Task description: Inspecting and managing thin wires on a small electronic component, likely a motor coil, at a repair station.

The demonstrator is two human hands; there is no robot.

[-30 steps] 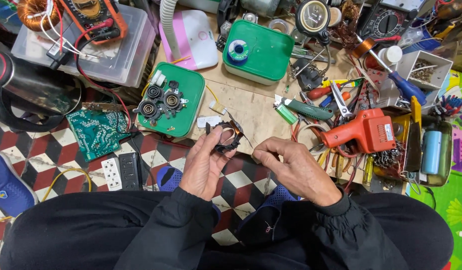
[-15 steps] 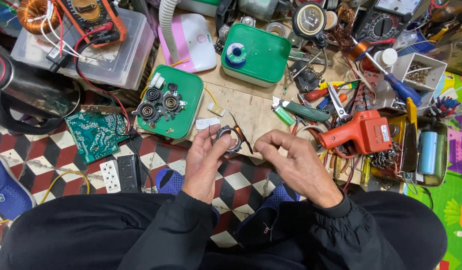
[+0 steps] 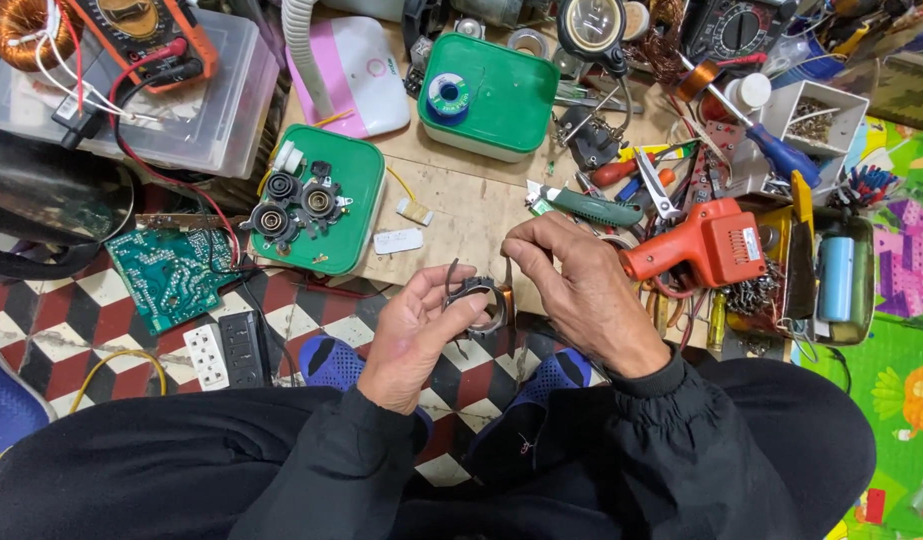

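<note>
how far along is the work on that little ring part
Done: three similar round parts lie on the green lid. In hand: the left hand cradles the ring part; the right hand pinches its upper edge. Left: cannot tell; soldering gun lies untouched.

At mid-frame the left hand (image 3: 414, 330) lies palm up with fingers curled inward, while the right hand (image 3: 582, 290) arches just right of it, fingertips pinched downward (both wrists emerge from black sleeves).
</note>
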